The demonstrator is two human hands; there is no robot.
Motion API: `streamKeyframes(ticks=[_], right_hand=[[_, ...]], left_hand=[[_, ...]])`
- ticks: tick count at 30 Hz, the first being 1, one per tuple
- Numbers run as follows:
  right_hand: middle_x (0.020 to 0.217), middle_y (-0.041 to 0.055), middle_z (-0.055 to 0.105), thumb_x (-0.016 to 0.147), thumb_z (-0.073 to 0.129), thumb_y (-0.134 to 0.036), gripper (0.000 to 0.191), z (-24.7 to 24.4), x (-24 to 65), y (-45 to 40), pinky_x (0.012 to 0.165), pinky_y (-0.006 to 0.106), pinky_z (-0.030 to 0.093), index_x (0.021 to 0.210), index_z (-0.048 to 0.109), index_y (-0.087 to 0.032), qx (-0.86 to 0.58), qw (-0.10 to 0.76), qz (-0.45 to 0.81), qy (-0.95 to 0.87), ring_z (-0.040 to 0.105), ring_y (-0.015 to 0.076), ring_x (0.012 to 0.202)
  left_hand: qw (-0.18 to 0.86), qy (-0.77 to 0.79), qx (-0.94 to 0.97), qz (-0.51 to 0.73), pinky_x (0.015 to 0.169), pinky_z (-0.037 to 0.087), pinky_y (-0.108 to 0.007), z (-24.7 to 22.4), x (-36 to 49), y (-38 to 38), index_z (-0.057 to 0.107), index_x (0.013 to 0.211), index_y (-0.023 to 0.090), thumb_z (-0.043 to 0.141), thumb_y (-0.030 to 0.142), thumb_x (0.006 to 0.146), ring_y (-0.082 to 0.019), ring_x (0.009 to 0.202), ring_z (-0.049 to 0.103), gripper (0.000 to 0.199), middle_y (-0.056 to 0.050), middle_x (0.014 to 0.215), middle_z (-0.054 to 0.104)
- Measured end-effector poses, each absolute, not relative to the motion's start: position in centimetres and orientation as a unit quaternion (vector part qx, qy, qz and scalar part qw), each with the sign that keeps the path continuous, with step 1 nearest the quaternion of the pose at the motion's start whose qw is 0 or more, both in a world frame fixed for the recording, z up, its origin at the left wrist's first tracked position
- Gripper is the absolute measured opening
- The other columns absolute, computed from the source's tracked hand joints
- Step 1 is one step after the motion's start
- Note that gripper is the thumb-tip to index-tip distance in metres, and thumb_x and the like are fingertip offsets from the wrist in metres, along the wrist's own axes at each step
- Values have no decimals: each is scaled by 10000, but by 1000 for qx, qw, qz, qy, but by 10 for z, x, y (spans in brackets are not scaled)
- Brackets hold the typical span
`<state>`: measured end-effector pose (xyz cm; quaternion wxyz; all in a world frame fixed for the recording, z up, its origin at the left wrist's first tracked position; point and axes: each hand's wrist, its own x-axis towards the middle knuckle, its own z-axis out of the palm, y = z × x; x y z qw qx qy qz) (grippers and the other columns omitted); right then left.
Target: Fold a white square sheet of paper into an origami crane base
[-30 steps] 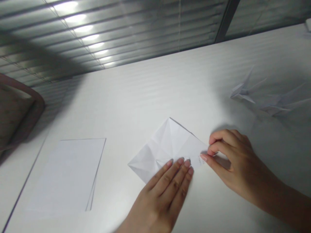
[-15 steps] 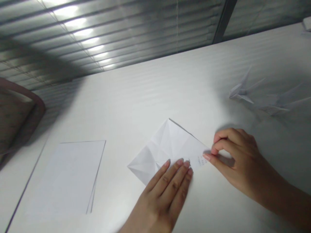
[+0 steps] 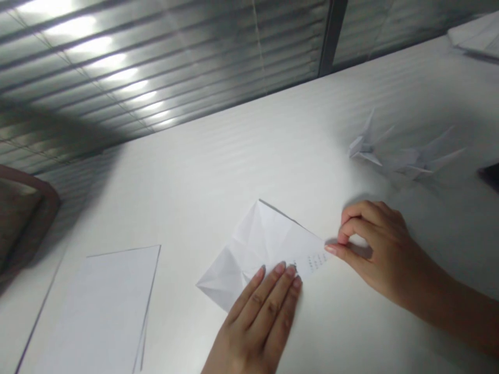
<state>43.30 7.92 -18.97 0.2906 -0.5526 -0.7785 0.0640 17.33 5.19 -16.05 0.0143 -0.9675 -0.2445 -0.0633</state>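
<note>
— So, how is the creased white origami sheet (image 3: 255,234) secured?

— By both hands. My left hand (image 3: 251,327) is laid flat over its near corner, fingers straight and side by side, probably to stop it sliding. My right hand (image 3: 374,252) has thumb and forefinger closed on the right-hand corner, I judge to control that point. Between them, small printed characters (image 3: 317,261) show.

— And its position?

— Well in from the desk's far edge, in front of me; the desk (image 3: 187,192) bears it.

— What lies around it?

— Toward the desk's left edge, a stack of blank paper (image 3: 105,306), presumably set aside from my working fingers. Toward the far right corner, a folded paper crane (image 3: 357,147) and a second crane (image 3: 416,163), just beside each other.

— Any containers?

— None that I can make out.
</note>
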Motion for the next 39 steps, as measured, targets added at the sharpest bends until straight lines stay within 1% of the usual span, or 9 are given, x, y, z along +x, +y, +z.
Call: streamKeyframes(ticks=[6,10,14,17,19,24,28,33,39], right_hand=[[850,45,552,816,622,-205,148,-190,439,84,768,410,412,730,503,-214,-573,298,110,-756,559,225,824],[902,46,568,855,549,-138,65,-187,445,87,781,363,463,869,548,-201,-582,321,171,-727,579,198,863],[1068,75,606,900,430,-49,276,-177,438,77,923,301,442,1137,525,-153,-537,360,152,-747,560,168,1044],[1204,100,571,893,432,-15,360,-171,432,67,1023,283,376,1234,482,-118,-428,324,130,-833,502,160,1151],[1141,90,581,889,504,-59,306,-171,432,66,998,286,392,1185,520,-132,-447,320,124,-826,521,163,1099],[945,51,541,839,619,-174,51,-180,438,79,824,359,450,861,595,-214,-503,293,186,-791,555,197,927],[869,32,560,826,623,-160,67,-181,433,83,812,397,416,803,584,-208,-516,281,163,-793,574,204,867],[840,37,570,850,596,-156,89,-176,427,81,805,387,407,775,570,-197,-527,267,148,-793,562,206,860],[816,44,576,863,588,-160,116,-172,424,80,770,395,389,755,556,-189,-525,235,96,-812,536,221,820]], left_hand=[[15,-239,-968,-81,1122,318,-426,-167,172,57,484,1339,53,160,142,1007,-253,1346,382,473,-135,1454,422],[27,-235,-968,-89,1118,322,-424,-169,172,57,493,1331,66,174,119,1001,-237,1332,407,462,-128,1439,446],[52,-230,-968,-86,1106,338,-429,-168,171,57,500,1324,64,209,75,983,-244,1319,425,449,-125,1427,462],[55,-229,-971,-31,1095,359,-426,-160,172,55,491,1332,75,245,71,979,-241,1319,424,430,-113,1415,477],[46,-234,-971,4,1091,368,-422,-153,173,53,476,1344,79,256,67,976,-240,1328,408,428,-108,1421,470],[42,-241,-969,-12,1102,351,-421,-153,174,53,463,1351,71,235,49,970,-237,1335,396,444,-119,1433,450],[47,-231,-968,-82,1111,333,-436,-167,173,54,469,1347,64,242,70,974,-248,1333,401,436,-140,1436,443],[28,-236,-968,-83,1101,355,-437,-171,172,53,478,1342,69,233,66,970,-250,1335,399,446,-143,1436,441],[7,-247,-965,-85,1117,316,-441,-164,174,52,490,1338,77,281,73,969,-256,1329,407,424,-142,1429,456]])
